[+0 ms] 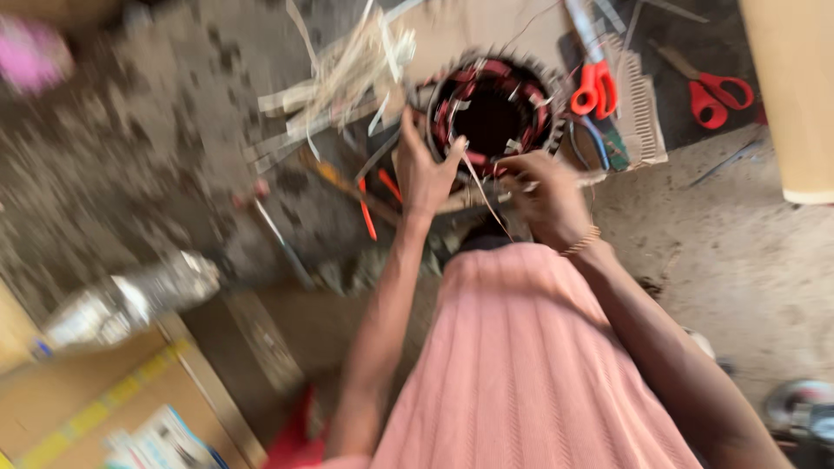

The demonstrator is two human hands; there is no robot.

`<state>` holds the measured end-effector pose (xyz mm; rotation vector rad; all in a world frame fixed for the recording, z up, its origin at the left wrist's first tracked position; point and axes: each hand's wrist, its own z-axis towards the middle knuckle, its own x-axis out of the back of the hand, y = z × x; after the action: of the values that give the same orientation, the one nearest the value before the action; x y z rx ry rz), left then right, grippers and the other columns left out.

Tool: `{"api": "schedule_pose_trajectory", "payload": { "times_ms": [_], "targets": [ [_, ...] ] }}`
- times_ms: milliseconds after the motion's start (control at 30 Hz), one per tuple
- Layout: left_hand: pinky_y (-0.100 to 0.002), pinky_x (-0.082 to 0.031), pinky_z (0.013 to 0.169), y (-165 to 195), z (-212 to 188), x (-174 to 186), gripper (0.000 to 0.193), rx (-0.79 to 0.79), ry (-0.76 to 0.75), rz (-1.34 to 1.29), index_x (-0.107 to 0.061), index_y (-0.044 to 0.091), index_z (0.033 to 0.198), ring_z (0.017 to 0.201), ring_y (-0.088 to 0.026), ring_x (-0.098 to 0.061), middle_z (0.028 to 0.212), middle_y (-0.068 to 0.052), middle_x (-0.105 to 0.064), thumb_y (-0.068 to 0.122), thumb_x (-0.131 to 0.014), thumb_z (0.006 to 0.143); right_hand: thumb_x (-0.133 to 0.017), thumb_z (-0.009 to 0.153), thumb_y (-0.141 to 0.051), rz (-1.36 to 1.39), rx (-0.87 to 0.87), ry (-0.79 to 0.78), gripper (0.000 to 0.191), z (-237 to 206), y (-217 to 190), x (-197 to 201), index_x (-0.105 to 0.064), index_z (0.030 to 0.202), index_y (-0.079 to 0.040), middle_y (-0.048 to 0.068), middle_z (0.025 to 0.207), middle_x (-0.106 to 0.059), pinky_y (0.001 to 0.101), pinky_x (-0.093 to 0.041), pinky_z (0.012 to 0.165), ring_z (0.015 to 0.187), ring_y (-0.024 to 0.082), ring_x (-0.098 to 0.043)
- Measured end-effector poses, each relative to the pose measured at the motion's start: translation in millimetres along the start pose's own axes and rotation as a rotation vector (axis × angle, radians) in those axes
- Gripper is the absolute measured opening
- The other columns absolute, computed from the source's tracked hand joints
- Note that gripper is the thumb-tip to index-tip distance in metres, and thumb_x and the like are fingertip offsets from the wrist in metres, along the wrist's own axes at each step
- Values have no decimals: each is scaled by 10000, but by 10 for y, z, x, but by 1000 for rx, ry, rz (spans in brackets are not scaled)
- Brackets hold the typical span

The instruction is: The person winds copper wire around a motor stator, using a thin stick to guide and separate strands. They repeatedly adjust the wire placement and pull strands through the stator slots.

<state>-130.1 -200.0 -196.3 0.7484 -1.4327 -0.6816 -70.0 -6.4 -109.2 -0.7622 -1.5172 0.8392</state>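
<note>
A round metal motor stator (pixel 493 111) with red copper windings inside lies on the floor in front of me, its dark bore facing up. My left hand (pixel 426 169) rests on its near left rim, fingers against the windings. My right hand (pixel 543 187) is at the near right rim and pinches a thin pale strip (pixel 485 193) that runs down from the rim between both hands. A beaded bracelet sits on my right wrist. The picture is blurred by motion.
A heap of pale paper strips (pixel 347 78) lies left of the stator. Two red-handled scissors (pixel 595 87) (pixel 717 94) lie at the back right. A clear plastic bottle (pixel 130 300) and cardboard lie at the left. A tan roll (pixel 795 95) stands at the right edge.
</note>
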Motion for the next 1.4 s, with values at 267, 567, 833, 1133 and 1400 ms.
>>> {"api": "schedule_pose_trajectory", "payload": {
  "times_ms": [267,567,833,1133,1400],
  "targets": [
    [-480,-440,1141,-68,-90,-83,873,24,85,-18,-267,35,1585,1418,-434,-486,1538,-266,-465,352,-745,927,-816,848,-236,-127,-120,-317,272,-280,83,-60,-750,1017,-33,120,875,-706,323,-553,614,680,180,-677],
    [-495,-439,1104,214,-242,152,683,-113,271,108,-377,51,1516,1321,-333,-567,1411,-183,-556,296,-717,976,-721,947,-110,86,-301,-309,144,-247,80,30,-720,1033,5,84,836,-741,273,-601,549,662,129,-709],
    [-284,-635,689,232,-1145,-36,270,232,-235,-401,-627,91,1283,794,-124,-726,1048,-68,-760,276,-556,1099,-722,969,-57,114,-344,-162,117,192,51,220,-670,1051,7,102,923,-764,257,-610,570,796,136,-757],
    [-280,-591,751,81,-1359,-432,581,505,-345,-825,-431,7,1524,869,-110,-671,1414,-123,-623,155,-613,992,-694,987,-87,88,-348,-118,115,370,52,17,-678,1045,11,102,918,-792,264,-539,478,656,137,-746],
    [-329,-569,924,112,-1408,-507,450,749,-180,-1435,-546,-11,1443,1124,-150,-667,1372,-99,-634,93,-638,1015,-734,998,-110,91,-282,-85,143,257,-25,-4,-713,1052,21,92,885,-769,238,-513,482,655,110,-719]
  ]
}}
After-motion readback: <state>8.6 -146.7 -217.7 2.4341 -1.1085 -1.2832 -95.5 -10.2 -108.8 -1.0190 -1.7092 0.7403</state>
